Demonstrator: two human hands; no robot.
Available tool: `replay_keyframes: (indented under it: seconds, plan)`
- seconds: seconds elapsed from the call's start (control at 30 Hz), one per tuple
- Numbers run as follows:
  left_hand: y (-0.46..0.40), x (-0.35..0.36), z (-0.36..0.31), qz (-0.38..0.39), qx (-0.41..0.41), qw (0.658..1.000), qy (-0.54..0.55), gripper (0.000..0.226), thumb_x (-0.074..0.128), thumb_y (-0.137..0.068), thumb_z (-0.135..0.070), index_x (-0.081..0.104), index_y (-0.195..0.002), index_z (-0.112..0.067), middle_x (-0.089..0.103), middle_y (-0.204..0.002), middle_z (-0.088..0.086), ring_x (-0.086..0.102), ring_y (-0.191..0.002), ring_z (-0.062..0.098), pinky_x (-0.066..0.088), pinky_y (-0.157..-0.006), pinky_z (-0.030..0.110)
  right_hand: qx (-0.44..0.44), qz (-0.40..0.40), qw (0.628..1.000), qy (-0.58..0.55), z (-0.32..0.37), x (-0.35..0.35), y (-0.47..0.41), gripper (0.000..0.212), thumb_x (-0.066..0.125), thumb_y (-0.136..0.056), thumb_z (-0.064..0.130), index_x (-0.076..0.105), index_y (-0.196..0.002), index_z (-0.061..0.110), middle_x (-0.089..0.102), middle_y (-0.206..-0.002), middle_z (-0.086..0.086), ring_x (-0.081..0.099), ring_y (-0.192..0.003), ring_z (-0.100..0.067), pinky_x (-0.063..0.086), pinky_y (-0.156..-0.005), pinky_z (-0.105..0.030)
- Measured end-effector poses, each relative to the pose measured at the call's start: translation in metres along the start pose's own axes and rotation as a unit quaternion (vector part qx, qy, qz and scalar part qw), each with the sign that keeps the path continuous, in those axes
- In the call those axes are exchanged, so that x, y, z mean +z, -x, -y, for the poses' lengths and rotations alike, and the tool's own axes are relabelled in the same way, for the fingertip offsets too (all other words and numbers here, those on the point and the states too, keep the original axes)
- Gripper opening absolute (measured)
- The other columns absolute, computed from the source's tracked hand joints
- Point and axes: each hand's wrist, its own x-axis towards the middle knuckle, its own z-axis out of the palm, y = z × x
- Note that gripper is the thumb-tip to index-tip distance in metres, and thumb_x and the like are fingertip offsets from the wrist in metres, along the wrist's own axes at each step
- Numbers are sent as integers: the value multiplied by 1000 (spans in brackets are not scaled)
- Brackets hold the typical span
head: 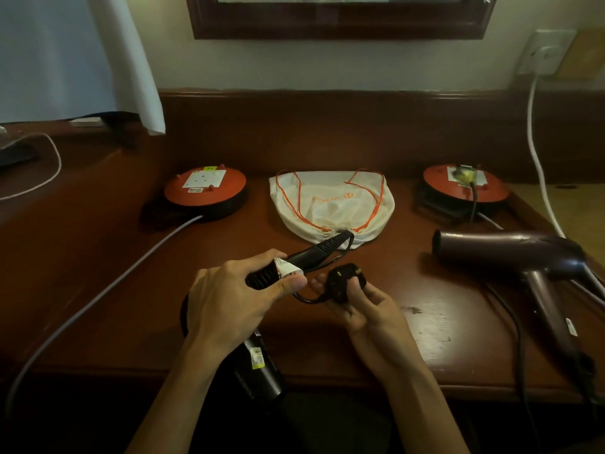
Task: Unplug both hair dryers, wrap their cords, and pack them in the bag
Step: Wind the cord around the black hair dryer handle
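From the head camera, the left hand [229, 299] has its grip clamped around the handle of a black hair dryer [262, 362], whose body hangs below the hand over the near edge of the dark wooden desk [442, 339] while the ribbed end of the handle sticks out past the thumb toward the bag. The right hand [363, 306] has its grip closed on the black plug [347, 280], pins turned upward, just beside the left thumb; a short loop of black cord [306, 299] curves between the two hands. Behind the hands, in the middle of the desk, a white drawstring bag [330, 204] with orange strings lies flat, its gathered mouth toward the person and touching the tip of the dryer handle. To the left of the bag sits an orange cable reel [203, 188] with an empty socket on top and a grey lead running off toward the near left. To the right of the bag a second orange cable reel [465, 188] has a plug seated in its socket. A maroon hair dryer [510, 253] lies on its side at the right of the desk, nozzle pointing left, its dark cord trailing over the front edge. A white cable drops from a wall socket [546, 54] at the upper right.
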Motion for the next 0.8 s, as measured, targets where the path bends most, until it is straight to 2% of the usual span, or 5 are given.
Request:
replay_keyframes:
  seconds: [0.17, 0.33, 0.47, 0.67, 0.8]
  plan:
    - [-1, 3, 0, -9, 6, 1000, -2, 77, 42, -60, -99, 68, -116, -53, 76, -88, -19, 69, -89, 9, 54, -84, 47, -22, -111, 992, 53, -9, 11, -9, 55, 73, -80, 30, 60, -119, -6, 73, -105, -24, 74, -89, -41, 62, -71, -36]
    - [-1, 3, 1, -2, 18, 1000, -17, 75, 47, -64, -95, 69, -120, -50, 74, -83, -19, 68, -82, 6, 52, -76, 42, -12, 9, 994, 109, 7, 8, -13, 35, 64, -94, 11, 63, -127, -1, 68, -125, -21, 67, -112, -38, 58, -89, -38]
    - [-4, 5, -1, -1, 43, 997, -59, 69, 51, -68, -89, 70, -119, -47, 51, -51, -18, 49, -57, -2, 34, -61, 26, 18, -10, 986, 167, 15, 2, -19, 30, 65, -91, 2, 66, -121, -2, 71, -118, -23, 68, -108, -42, 59, -78, -31]
    - [-8, 10, 1, 18, 25, 994, -103, 78, 41, -67, -93, 64, -127, -48, 75, -85, -9, 66, -86, 13, 41, -86, 39, 10, -14, 977, 212, 29, 6, -22, 39, 72, -84, 13, 65, -113, -11, 72, -103, -31, 71, -96, -48, 60, -84, -46]
    - [-12, 11, 1, 36, 14, 986, -164, 73, 32, -68, -96, 60, -123, -56, 59, -66, -12, 65, -85, 12, 36, -82, 36, -30, -30, 974, 222, 28, 6, -20, 26, 69, -89, 5, 65, -110, -10, 74, -99, -28, 73, -90, -45, 62, -74, -39]
